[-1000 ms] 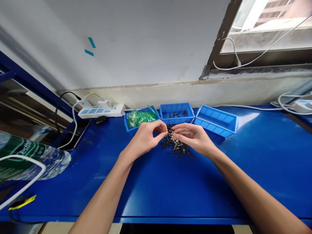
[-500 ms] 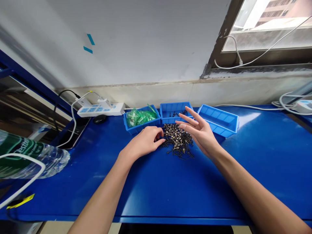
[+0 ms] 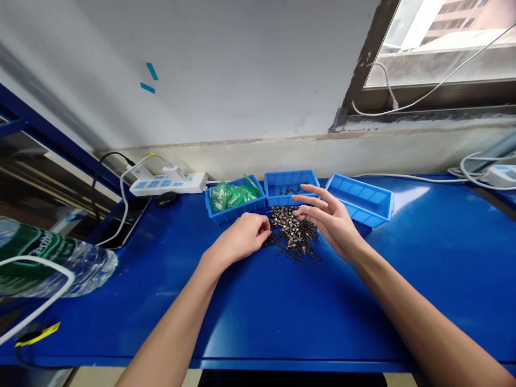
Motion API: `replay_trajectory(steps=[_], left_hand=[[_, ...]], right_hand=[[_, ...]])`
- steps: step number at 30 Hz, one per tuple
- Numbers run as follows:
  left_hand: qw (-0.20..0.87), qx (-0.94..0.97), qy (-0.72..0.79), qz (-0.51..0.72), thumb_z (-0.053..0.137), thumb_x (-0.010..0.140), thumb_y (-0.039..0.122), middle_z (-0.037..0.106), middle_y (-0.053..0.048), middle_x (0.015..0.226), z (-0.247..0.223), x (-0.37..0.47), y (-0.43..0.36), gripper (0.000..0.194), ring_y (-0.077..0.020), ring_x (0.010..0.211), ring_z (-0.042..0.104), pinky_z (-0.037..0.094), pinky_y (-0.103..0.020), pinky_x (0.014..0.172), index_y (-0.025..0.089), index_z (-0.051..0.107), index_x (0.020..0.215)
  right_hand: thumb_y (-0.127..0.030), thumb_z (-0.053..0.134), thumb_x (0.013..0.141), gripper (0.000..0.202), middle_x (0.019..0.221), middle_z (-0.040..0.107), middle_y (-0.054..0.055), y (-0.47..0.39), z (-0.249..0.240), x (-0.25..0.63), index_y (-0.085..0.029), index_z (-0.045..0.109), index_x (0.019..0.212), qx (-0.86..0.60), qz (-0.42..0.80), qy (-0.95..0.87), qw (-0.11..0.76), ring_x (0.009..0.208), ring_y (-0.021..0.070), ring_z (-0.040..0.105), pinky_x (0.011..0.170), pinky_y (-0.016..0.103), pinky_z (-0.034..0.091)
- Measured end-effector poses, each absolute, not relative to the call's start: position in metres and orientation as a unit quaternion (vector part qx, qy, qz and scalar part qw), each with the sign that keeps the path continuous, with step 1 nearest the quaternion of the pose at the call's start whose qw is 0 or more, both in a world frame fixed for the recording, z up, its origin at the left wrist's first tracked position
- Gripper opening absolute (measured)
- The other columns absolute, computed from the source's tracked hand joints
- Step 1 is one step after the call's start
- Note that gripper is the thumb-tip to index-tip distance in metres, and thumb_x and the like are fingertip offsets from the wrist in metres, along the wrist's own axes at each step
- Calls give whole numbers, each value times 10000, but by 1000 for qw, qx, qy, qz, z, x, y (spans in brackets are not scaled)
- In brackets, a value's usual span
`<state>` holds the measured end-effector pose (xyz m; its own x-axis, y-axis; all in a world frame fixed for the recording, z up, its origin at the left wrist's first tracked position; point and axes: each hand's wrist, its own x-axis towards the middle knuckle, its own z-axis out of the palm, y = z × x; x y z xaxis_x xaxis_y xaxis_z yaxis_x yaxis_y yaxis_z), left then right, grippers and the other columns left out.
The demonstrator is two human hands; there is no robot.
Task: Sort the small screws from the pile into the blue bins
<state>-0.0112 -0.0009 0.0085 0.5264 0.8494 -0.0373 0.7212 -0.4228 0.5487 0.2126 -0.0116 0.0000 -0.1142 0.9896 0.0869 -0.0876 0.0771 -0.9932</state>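
Wall (image 3: pixel 226 86): pale grey; window (image 3: pixel 447 59) at upper right.
Tabletop (image 3: pixel 278 322): blue, glossy, against the wall.
Screws (image 3: pixel 296 234): loose pile on the tabletop, between the hands, just in front of the middle bin (image 3: pixel 280 201).
Left hand (image 3: pixel 244 236): at the pile's left edge, fingers curled, thumb and fingertips drawn together; cannot tell whether a screw is pinched.
Right hand (image 3: pixel 334 220): above the pile's right side, fingers spread apart.
Middle bin contents: a few dark screws.
Left bin (image 3: pixel 221 217): holds green plastic (image 3: pixel 234 196).
Right bin (image 3: pixel 358 213): set at an angle.
Far left: power strip (image 3: pixel 193 183), bottle (image 3: pixel 92 263).
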Motion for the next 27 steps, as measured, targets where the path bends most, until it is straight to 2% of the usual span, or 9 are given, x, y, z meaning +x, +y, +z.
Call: replay_trajectory(steps=[10, 16, 20, 27], left_hand=[[251, 836, 463, 155, 554, 922, 191, 664, -19, 712, 10, -13, 1, 156, -177, 645, 610, 453, -280, 622, 186, 642, 793], [289, 833, 455, 124, 616, 889, 224, 690, -35, 787, 16, -21, 1, 79, -186, 678, 637, 480, -292, 646, 176, 677, 875], [300, 838, 442, 111, 598, 864, 158, 664, -17, 732, 15, -22, 1, 80, -162, 637, 613, 456, -265, 606, 182, 647, 804], [333, 825, 440, 122, 616, 865, 170, 638, 1, 706, 19, -21, 2, 98, -136, 619, 576, 440, -246, 606, 177, 620, 767]], right_hand=[[-395, 790, 782, 504, 1208, 740, 108, -4, -11, 213, -240, 662, 1244, -421, 524, -516, 531, 869, 211, 722, 837, 411, 599], [-386, 775, 804, 455, 1188, 739, 102, -5, -9, 213, -246, 672, 1224, -420, 522, -525, 525, 866, 208, 711, 841, 419, 581], [-378, 780, 802, 439, 1172, 740, 96, -5, -9, 213, -251, 680, 1210, -417, 527, -521, 526, 861, 202, 710, 829, 406, 568], [-373, 789, 791, 449, 1144, 753, 97, -5, -8, 213, -234, 680, 1204, -416, 529, -516, 530, 831, 194, 713, 811, 397, 574]])
